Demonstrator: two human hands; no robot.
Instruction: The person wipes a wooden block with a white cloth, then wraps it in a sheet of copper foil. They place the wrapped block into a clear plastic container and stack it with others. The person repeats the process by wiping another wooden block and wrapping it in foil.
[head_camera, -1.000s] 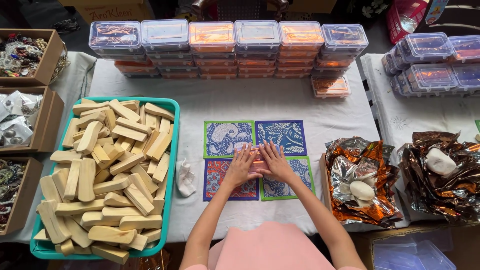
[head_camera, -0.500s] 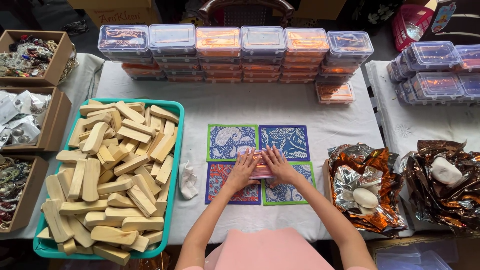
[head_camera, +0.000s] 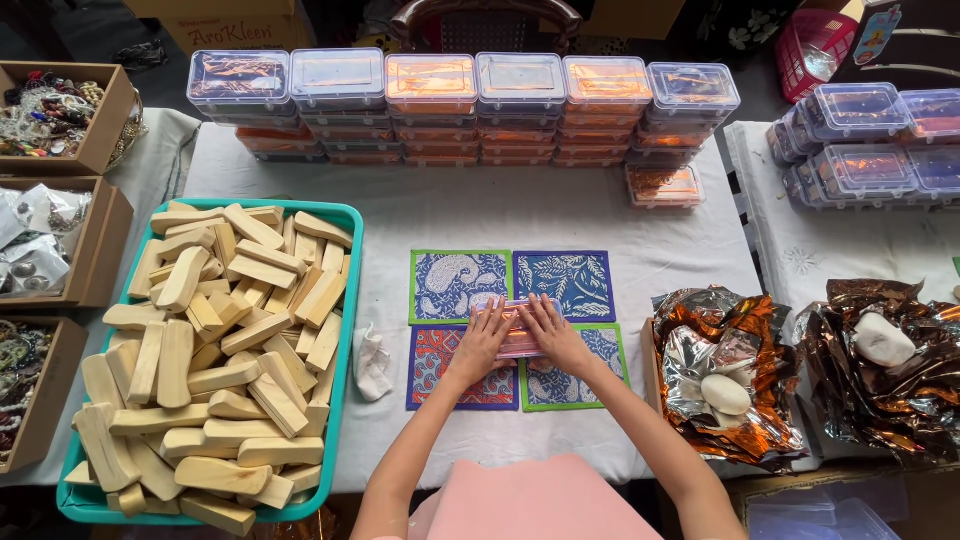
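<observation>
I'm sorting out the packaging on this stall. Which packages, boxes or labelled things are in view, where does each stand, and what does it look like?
Clear lidded plastic boxes: stacked along the far table edge, orange or blue contents.
More clear plastic boxes: right-hand table, rectangular.
Small clear pink-tinted plastic box: under both hands, left hand and right hand, on four patterned cloth squares.
Brown cardboard trays: far left.
Printed brown cardboard carton: behind the table.

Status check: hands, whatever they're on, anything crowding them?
Left hand and right hand flat on small clear plastic box. Box sits on four patterned cloth squares. Crumpled white cloth lies to the left.
</observation>
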